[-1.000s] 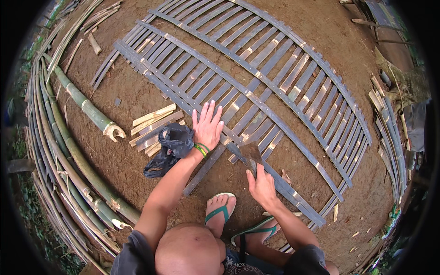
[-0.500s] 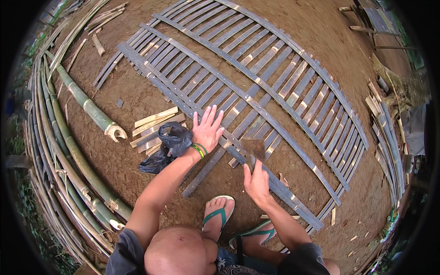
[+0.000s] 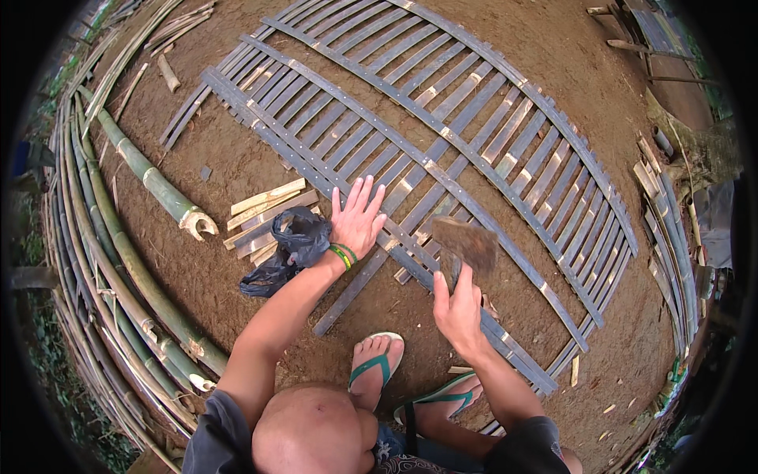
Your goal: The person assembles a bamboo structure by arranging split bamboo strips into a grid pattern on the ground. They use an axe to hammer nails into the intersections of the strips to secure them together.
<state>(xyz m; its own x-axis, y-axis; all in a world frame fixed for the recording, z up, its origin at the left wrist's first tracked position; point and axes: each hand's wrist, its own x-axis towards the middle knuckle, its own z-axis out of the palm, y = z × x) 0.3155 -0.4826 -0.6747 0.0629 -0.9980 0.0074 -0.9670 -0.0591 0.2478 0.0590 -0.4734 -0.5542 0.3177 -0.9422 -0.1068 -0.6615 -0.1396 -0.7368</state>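
Note:
A large lattice panel of dark bamboo slats (image 3: 379,130) lies on the ground in front of me. My left hand (image 3: 357,223) rests flat with fingers stretched out on the near rail of the panel. In my right hand (image 3: 459,312) is a hatchet-like tool (image 3: 467,243) with a broad, rusty brown head, raised over the near slats. Its short handle is mostly hidden by my fingers. Beside my left wrist lies a black plastic bag (image 3: 300,237), against a small stack of split bamboo pieces (image 3: 267,207).
Long bamboo poles (image 3: 118,261) are piled along the left, with a thick green bamboo pole (image 3: 146,170) lying near them. More split bamboo (image 3: 671,245) stands at the right. My sandalled feet (image 3: 377,367) and bent knee (image 3: 312,434) are close below the panel.
The right hand has lifted the tool up and to the right, away from the near rail. My left hand stays in place on the panel.

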